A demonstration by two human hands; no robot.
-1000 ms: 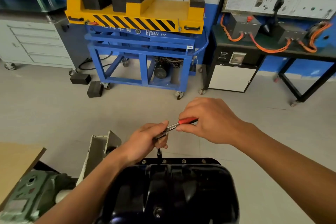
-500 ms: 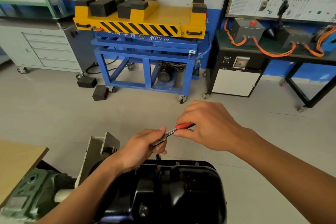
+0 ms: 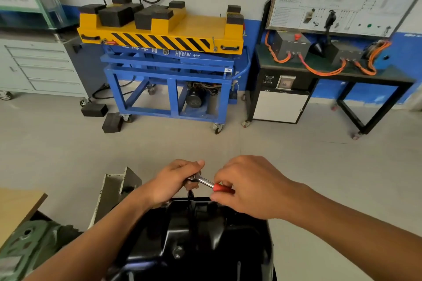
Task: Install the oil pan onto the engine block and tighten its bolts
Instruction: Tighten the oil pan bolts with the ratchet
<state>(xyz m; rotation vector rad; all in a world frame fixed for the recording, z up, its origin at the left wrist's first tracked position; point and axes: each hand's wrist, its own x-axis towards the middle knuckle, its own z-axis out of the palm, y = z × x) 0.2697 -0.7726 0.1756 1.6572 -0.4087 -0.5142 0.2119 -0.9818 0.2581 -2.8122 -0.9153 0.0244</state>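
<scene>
At the far left, one corner of a wooden table (image 3: pixel 16 205) pokes in. Below it sits a grey-green metal part (image 3: pixel 27 244). I cannot tell if that belongs to the engine block. Next to it a pale metal bracket (image 3: pixel 114 189) stands tilted, just beside the left arm.

The left hand (image 3: pixel 173 181) comes next. Its fingers are curled round the head of the ratchet (image 3: pixel 202 180), with the thumb on top. From under that hand a thin black rod (image 3: pixel 190 194) goes straight down to the far edge of the oil pan (image 3: pixel 198 242). The oil pan is big, black and shiny. It fills the bottom middle of the view, between the two arms. What it sits on is hidden under it, and the bolt under the rod is hidden too.

To the right, the right hand (image 3: pixel 249 189) pinches the ratchet by its red handle (image 3: pixel 221 188), with its fingers curled in tight.

I think the pan is already in place. This looks like the tightening step, on a bolt at the middle of the pan's far edge. I cannot tell how many other bolts are done.

For the next move, I think the right hand should swing the red handle sideways. The left hand should hold the head steady, so the rod stands straight and does not slip off the bolt. The swing should be small, because the hands are close together. When the bolt feels tight, the tool should go to the next bolt along the edge.
</scene>
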